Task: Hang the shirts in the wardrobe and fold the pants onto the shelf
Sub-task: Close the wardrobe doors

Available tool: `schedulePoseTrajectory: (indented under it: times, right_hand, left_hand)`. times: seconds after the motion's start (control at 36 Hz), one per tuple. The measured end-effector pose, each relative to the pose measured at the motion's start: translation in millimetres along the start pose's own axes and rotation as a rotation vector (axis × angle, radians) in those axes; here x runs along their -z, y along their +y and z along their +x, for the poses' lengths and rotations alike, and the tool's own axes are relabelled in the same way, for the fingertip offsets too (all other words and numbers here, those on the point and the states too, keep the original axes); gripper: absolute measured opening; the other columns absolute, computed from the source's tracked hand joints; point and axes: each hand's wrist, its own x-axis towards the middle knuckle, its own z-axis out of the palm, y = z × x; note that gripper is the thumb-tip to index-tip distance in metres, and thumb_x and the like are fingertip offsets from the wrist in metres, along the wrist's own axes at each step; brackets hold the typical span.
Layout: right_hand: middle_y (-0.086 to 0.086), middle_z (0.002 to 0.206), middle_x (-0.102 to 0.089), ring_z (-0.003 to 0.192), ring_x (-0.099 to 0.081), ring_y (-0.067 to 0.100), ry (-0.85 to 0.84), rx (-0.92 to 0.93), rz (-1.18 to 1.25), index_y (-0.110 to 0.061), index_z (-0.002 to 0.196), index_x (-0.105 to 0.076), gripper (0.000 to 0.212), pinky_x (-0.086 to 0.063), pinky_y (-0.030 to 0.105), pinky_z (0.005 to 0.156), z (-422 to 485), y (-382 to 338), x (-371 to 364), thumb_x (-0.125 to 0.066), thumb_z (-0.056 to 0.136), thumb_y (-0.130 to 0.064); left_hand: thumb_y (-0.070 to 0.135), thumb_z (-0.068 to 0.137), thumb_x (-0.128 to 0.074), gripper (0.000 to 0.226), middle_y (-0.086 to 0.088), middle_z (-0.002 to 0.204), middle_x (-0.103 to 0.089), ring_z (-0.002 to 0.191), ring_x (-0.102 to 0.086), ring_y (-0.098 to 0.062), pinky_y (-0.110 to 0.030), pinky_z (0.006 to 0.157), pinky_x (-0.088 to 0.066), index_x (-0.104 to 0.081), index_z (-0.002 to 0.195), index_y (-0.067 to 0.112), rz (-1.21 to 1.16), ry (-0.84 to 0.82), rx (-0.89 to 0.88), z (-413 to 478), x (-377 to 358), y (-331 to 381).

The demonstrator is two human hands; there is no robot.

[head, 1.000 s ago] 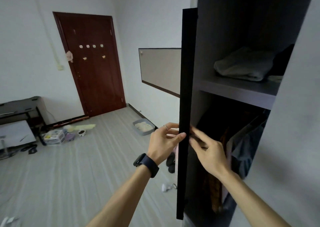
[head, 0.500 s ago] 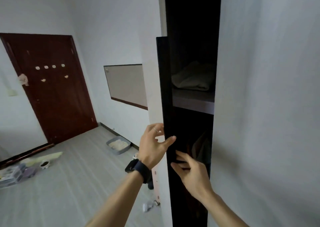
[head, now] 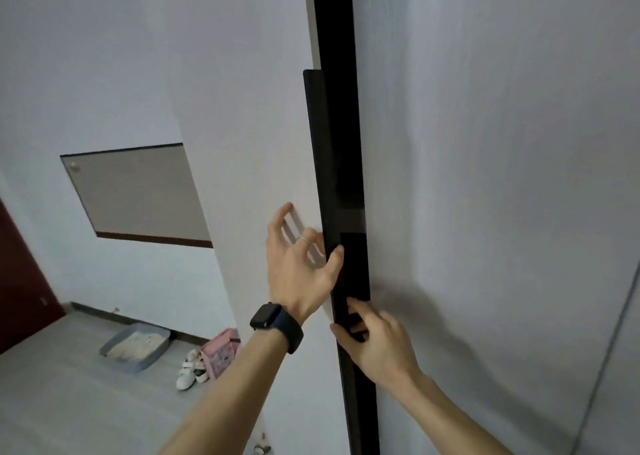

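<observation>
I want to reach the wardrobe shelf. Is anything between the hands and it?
Yes. The left door, nearly shut against the right door, leaves only a narrow gap showing the shelf. The left hand presses the door; the right hand grips its edge.

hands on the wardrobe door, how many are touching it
2. The left hand is higher, with its thumb on the dark edge of the wardrobe door. The right hand is lower, its fingers and thumb pinching that same edge.
</observation>
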Motion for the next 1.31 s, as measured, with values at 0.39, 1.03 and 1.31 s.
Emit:
schedulePoseTrajectory:
  times: [0.39, 1.03, 1.31]
  right_hand:
    - [-0.01, 0.099, -0.07, 0.087, -0.066, 0.009, 0.214, -0.196, -0.035, -0.022, 0.125, -0.067, 0.038, -0.041, 0.007, 0.071, 30.6, -1.0, -10.2, -0.071, 0.092, -0.04]
    - [0.006, 0.106, -0.07, 0.09, -0.068, 0.032, 0.139, -0.168, -0.573, -0.016, 0.119, -0.055, 0.032, -0.034, 0.033, 0.061, 81.9, 20.5, -2.4, -0.043, 0.105, -0.042]
    - [-0.004, 0.071, -0.062, 0.061, -0.063, 0.019, 0.33, 0.097, -0.832, -0.025, 0.073, -0.074, 0.037, -0.048, 0.029, 0.047, 85.3, 19.8, 17.8, -0.092, 0.058, -0.053]
  left_hand:
    - [0.036, 0.08, -0.074, 0.015, -0.011, 0.159, -0.026, 0.151, -0.016, -0.037, -0.062, 0.107, -0.029, -0.068, 0.085, 0.024, -0.077, -0.041, -0.184, 39.6, -31.0, 1.9]
    - [0.044, 0.088, -0.07, 0.02, -0.004, 0.16, -0.023, 0.151, -0.004, -0.04, -0.058, 0.1, -0.032, -0.066, 0.092, 0.024, 0.14, -0.077, -0.11, 62.8, -76.1, 6.9]
    - [0.049, 0.079, -0.079, 0.024, -0.006, 0.154, -0.033, 0.142, -0.021, -0.044, -0.062, 0.102, -0.029, -0.068, 0.087, 0.029, 0.173, -0.036, -0.225, 77.2, -76.9, -8.4]
